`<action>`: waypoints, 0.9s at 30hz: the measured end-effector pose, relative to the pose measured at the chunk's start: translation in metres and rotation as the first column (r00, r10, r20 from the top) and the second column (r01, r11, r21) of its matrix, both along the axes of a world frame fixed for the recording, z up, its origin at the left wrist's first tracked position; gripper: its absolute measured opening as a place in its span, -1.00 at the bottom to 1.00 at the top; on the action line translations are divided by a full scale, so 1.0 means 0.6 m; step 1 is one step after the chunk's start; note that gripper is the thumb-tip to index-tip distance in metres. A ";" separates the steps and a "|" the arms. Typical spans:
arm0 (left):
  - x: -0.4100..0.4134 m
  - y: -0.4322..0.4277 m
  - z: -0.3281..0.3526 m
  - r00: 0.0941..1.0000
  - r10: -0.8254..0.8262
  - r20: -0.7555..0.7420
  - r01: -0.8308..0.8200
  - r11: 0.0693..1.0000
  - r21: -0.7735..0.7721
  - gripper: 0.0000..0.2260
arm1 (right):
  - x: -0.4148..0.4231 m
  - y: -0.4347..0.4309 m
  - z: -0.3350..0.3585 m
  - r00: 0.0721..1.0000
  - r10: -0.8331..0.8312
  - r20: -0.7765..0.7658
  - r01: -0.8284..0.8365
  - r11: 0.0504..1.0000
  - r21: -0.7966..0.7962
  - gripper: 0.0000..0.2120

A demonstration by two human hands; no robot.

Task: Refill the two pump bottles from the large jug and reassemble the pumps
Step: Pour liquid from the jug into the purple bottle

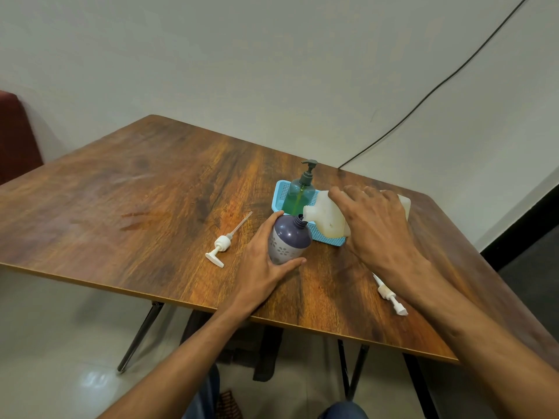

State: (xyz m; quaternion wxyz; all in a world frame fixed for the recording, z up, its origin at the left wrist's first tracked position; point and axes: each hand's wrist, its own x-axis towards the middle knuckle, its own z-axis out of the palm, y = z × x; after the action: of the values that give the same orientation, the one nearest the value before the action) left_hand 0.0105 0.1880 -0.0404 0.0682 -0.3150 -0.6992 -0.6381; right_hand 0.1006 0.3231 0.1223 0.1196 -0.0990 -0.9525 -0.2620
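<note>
Purple bottle [289, 240] gripped by left hand [260, 267]; right hand [378, 231] clasps tilted jug [325, 219].

Brown wood-grain table [151, 192] on dark metal legs spans mid-frame. Lying directly on it: white plastic pump head with dip tube [222, 243], left of centre; second white plastic pump [390, 294], lower right; light-blue perforated plastic basket [279, 192], right of centre; purple flower-printed plastic bottle [290, 240], just below the basket.
</note>
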 end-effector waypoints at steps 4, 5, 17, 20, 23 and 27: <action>-0.001 0.000 -0.002 1.000 0.012 -0.002 -0.012 1.000 -0.005 -0.14 | -0.001 -0.001 0.000 1.000 0.005 -0.001 -0.005 1.000 0.007 -0.25; -0.001 0.000 -0.001 1.000 0.015 0.000 -0.015 1.000 -0.007 -0.14 | -0.001 -0.001 0.000 1.000 0.004 0.001 -0.004 1.000 0.008 -0.24; 0.000 0.001 0.000 1.000 0.003 0.005 -0.003 1.000 -0.002 -0.14 | 0.002 -0.007 0.003 1.000 -0.004 0.019 0.004 1.000 0.002 -0.23; -0.001 0.001 -0.001 1.000 0.000 -0.001 0.000 1.000 -0.002 -0.14 | 0.002 -0.009 0.005 1.000 -0.007 0.029 0.008 1.000 -0.007 -0.24; -0.002 0.000 -0.002 1.000 0.005 -0.003 -0.005 1.000 -0.006 -0.14 | 0.002 -0.011 0.006 0.999 -0.014 0.031 0.014 1.000 -0.002 -0.24; -0.002 0.001 -0.004 1.000 -0.001 0.001 0.001 1.000 0.000 -0.14 | 0.003 -0.012 0.007 0.999 -0.012 0.030 0.012 1.000 0.009 -0.25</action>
State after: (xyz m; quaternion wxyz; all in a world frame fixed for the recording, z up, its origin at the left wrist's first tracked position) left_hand 0.0094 0.1888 -0.0429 0.0676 -0.3150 -0.6993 -0.6382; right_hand 0.1026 0.3161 0.1263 0.1042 -0.1004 -0.9524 -0.2683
